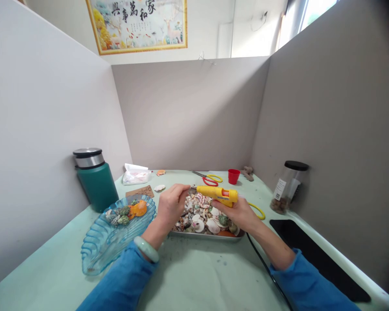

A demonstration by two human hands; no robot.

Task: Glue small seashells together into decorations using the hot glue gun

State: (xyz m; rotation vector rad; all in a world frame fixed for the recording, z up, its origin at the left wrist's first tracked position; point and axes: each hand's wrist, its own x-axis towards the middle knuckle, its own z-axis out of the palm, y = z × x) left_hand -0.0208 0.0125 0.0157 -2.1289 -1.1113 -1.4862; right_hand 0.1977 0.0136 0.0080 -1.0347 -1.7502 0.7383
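Note:
My right hand [238, 211] is wrapped around the handle of a yellow hot glue gun [215, 194], whose nozzle points left. Right at the nozzle tip, my left hand [171, 201] is closed in a pinch; whatever its fingertips hold is too small to name. Below both hands lies a metal tray [207, 236] heaped with small seashells [199, 216]. To the left of my left hand, a blue scalloped glass dish [100, 242] carries a cluster of greenish shells [118, 216] and an orange piece [138, 209].
A green bottle [97, 181] stands left of the dish. Behind are a tissue pack [136, 174], scissors [210, 179] and a red cup [234, 176]. At right are a lidded jar [287, 188], a black mat [314, 255] and a black cord [266, 265]. Grey partitions [191, 116] enclose the table.

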